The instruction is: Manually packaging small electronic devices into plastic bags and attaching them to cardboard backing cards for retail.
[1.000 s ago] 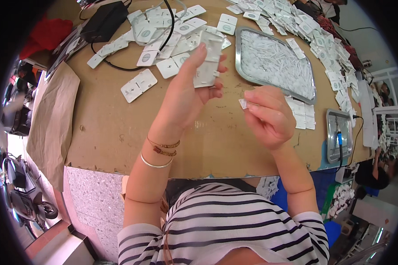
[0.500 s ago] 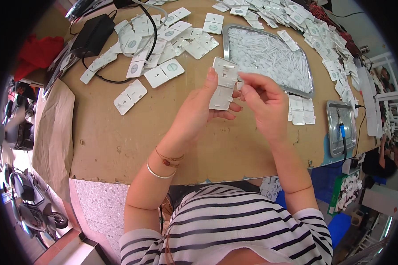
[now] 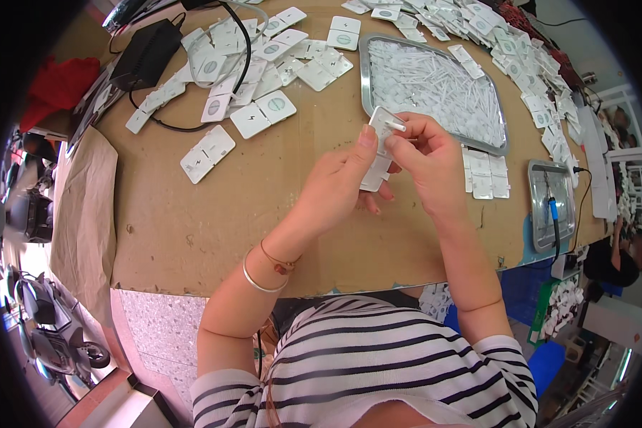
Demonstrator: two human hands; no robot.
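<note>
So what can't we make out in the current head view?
Head view, all four:
Right hand: whether it pinches anything; its own fingers hide that.
White panel: back face, turned away and behind it the left hand's fingers.
Small pieces: too small and jumbled to count.
Far pile of panels: cut off by the top edge.

The flat brown tabletop [image 3: 185, 242] is being brightly lit; its front edge is being bowed by fisheye distortion.

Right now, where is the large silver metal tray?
In the head view, the large silver metal tray lies right of centre, beyond the right hand, white rectangular plates by its near edge.
</note>
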